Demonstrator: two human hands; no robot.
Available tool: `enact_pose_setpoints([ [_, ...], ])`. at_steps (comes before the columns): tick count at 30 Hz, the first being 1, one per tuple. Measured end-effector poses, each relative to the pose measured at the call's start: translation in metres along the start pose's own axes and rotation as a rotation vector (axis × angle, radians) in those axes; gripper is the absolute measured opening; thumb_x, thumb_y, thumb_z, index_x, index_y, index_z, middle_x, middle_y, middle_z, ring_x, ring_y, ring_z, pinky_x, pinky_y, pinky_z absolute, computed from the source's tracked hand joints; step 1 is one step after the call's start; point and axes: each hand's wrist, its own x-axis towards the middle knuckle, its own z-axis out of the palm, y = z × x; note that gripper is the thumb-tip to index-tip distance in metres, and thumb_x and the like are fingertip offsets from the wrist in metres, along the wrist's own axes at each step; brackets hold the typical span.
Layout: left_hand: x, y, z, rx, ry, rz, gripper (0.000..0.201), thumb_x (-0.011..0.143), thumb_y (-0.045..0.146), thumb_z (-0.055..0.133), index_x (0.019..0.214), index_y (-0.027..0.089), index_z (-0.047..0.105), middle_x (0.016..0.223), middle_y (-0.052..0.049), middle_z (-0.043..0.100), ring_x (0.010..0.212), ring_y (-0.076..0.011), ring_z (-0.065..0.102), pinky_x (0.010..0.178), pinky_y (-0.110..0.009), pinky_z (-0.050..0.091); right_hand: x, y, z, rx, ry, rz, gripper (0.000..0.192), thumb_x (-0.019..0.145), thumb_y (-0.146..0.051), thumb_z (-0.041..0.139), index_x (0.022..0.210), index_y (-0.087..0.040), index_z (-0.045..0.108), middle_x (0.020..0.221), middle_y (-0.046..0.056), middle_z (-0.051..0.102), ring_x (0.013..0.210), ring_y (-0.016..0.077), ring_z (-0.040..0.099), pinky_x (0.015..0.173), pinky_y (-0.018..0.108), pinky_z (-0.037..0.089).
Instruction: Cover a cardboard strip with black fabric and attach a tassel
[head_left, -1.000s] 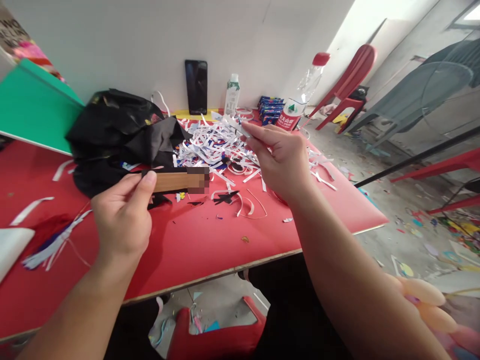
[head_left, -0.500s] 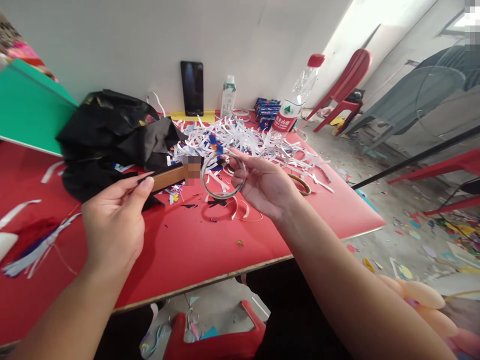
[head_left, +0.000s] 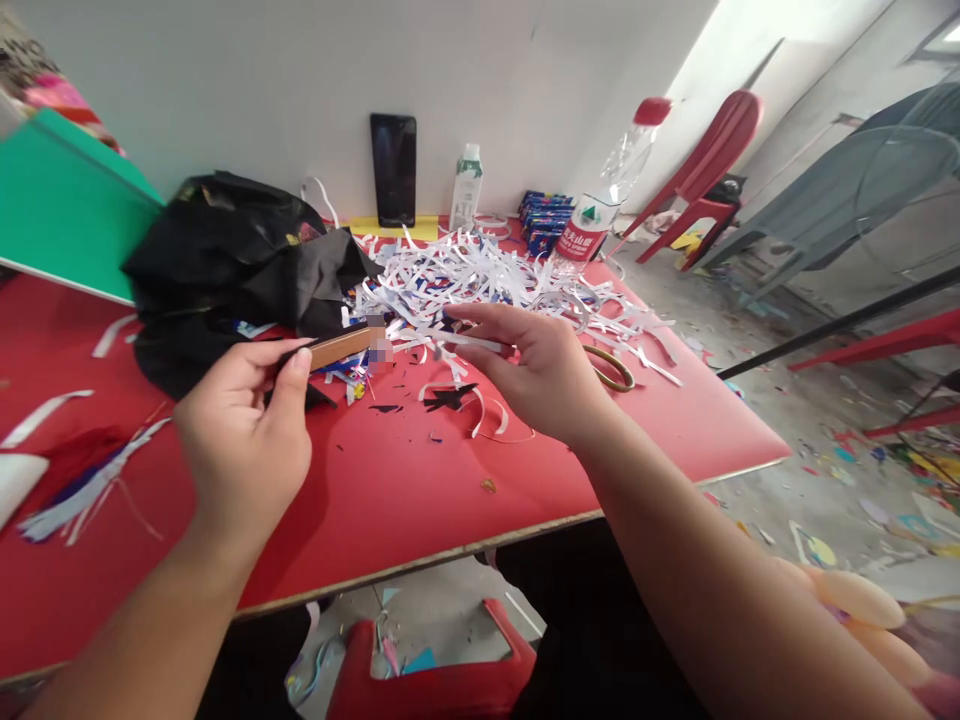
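Observation:
My left hand (head_left: 244,430) pinches a flat brown strip (head_left: 341,347) with a dark edge between thumb and fingers; its far end is blurred out. To the right, my right hand (head_left: 536,360) grips a thin pale ring (head_left: 469,341), turned nearly edge-on, that looks like a thin roll of tape. Both hands are above the red table (head_left: 390,510). Beyond them lies a heap of white paper strips (head_left: 480,265). Another ring, brownish yellow (head_left: 621,382), rests on the table just past my right wrist.
A crumpled black bag (head_left: 210,240) and a green board (head_left: 67,200) stand at the left. Along the wall are a phone (head_left: 394,170), a small white bottle (head_left: 466,188), blue packets (head_left: 546,218) and a water bottle (head_left: 589,215). A red stool (head_left: 442,685) is below the table edge.
The ring in my right hand has turned from facing me to nearly edge-on, with the hand now palm-down over it. My left hand keeps the brown strip. The view has shifted slightly.

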Motion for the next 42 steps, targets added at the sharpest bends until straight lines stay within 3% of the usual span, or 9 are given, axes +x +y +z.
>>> enact_pose_setpoints([
  [8, -0.007, 0.0, -0.001, 0.069, -0.106, 0.199, 0.033, 0.103, 0.013, 0.063, 0.131, 0.023, 0.077, 0.114, -0.004, 0.082, 0.084, -0.0139, 0.08, 0.077, -0.024, 0.063, 0.001, 0.003, 0.013, 0.526, -0.108, 0.169, 0.027, 0.096, -0.033, 0.074, 0.116, -0.019, 0.084, 0.092, 0.005, 0.084, 0.083, 0.0167, 0.075, 0.075, 0.031, 0.058],
  [12, -0.012, 0.003, -0.002, 0.035, -0.253, 0.279, 0.032, 0.099, 0.008, 0.059, 0.115, 0.021, 0.084, 0.107, -0.006, 0.083, 0.093, -0.0194, 0.082, 0.084, -0.03, 0.065, -0.002, -0.003, 0.019, 0.742, -0.214, 0.173, 0.026, 0.097, -0.036, 0.074, 0.115, -0.02, 0.081, 0.088, 0.003, 0.082, 0.078, 0.0133, 0.074, 0.068, 0.026, 0.056],
  [16, -0.016, 0.015, 0.0, -0.08, -0.378, 0.195, 0.028, 0.099, 0.017, 0.067, 0.123, 0.018, 0.081, 0.122, -0.009, 0.082, 0.112, -0.0248, 0.078, 0.103, -0.039, 0.062, -0.005, -0.01, 0.025, 0.811, -0.265, 0.139, 0.026, 0.095, -0.034, 0.079, 0.116, -0.02, 0.074, 0.089, 0.002, 0.079, 0.087, 0.0161, 0.077, 0.08, 0.029, 0.062],
  [21, -0.018, 0.021, 0.006, -0.114, -0.401, -0.008, 0.013, 0.097, 0.03, 0.078, 0.106, 0.026, 0.086, 0.105, -0.002, 0.085, 0.098, -0.0208, 0.08, 0.092, -0.034, 0.065, -0.006, -0.01, 0.032, 0.77, -0.308, 0.137, 0.029, 0.097, -0.034, 0.075, 0.122, -0.022, 0.067, 0.092, 0.001, 0.079, 0.091, 0.0173, 0.078, 0.08, 0.031, 0.063],
  [28, -0.015, 0.02, 0.008, -0.051, -0.252, -0.077, 0.008, 0.093, 0.027, 0.081, 0.098, 0.024, 0.086, 0.094, 0.0, 0.086, 0.087, -0.0174, 0.08, 0.084, -0.027, 0.065, 0.011, 0.011, 0.021, 0.38, 0.417, 0.112, 0.023, 0.075, -0.024, 0.087, 0.073, -0.023, 0.065, 0.083, 0.002, 0.077, 0.079, 0.0183, 0.074, 0.073, 0.034, 0.061],
  [30, -0.013, 0.02, 0.008, -0.036, -0.219, -0.094, 0.009, 0.092, 0.028, 0.081, 0.097, 0.022, 0.086, 0.091, -0.001, 0.085, 0.082, -0.0166, 0.08, 0.076, -0.024, 0.064, 0.014, 0.02, 0.01, 0.278, 0.491, 0.12, 0.021, 0.073, -0.022, 0.088, 0.075, -0.024, 0.067, 0.076, 0.0, 0.076, 0.07, 0.0177, 0.072, 0.064, 0.032, 0.058],
  [34, -0.009, 0.016, 0.011, -0.038, -0.143, -0.183, 0.014, 0.09, 0.033, 0.083, 0.099, 0.023, 0.088, 0.086, -0.001, 0.085, 0.073, -0.0148, 0.077, 0.065, -0.022, 0.06, 0.011, 0.023, -0.003, -0.084, 0.29, 0.2, 0.028, 0.095, -0.037, 0.075, 0.073, -0.021, 0.074, 0.048, -0.003, 0.06, 0.045, 0.0137, 0.054, 0.053, 0.032, 0.044],
  [36, -0.009, 0.013, 0.013, -0.069, -0.125, -0.234, 0.015, 0.089, 0.036, 0.085, 0.099, 0.025, 0.088, 0.087, 0.0, 0.086, 0.074, -0.0149, 0.077, 0.065, -0.022, 0.059, 0.006, 0.016, 0.002, -0.215, 0.199, 0.115, 0.028, 0.099, -0.034, 0.071, 0.075, -0.021, 0.079, 0.06, 0.001, 0.07, 0.054, 0.0144, 0.06, 0.062, 0.033, 0.047],
  [42, -0.018, 0.02, 0.015, -0.084, -0.194, -0.198, 0.012, 0.09, 0.036, 0.084, 0.096, 0.027, 0.088, 0.086, 0.0, 0.085, 0.076, -0.017, 0.078, 0.073, -0.028, 0.062, -0.01, -0.019, 0.044, 0.15, 0.011, -0.025, 0.006, 0.091, -0.028, 0.083, 0.094, -0.023, 0.084, 0.089, 0.001, 0.082, 0.072, 0.0141, 0.068, 0.068, 0.027, 0.051],
])
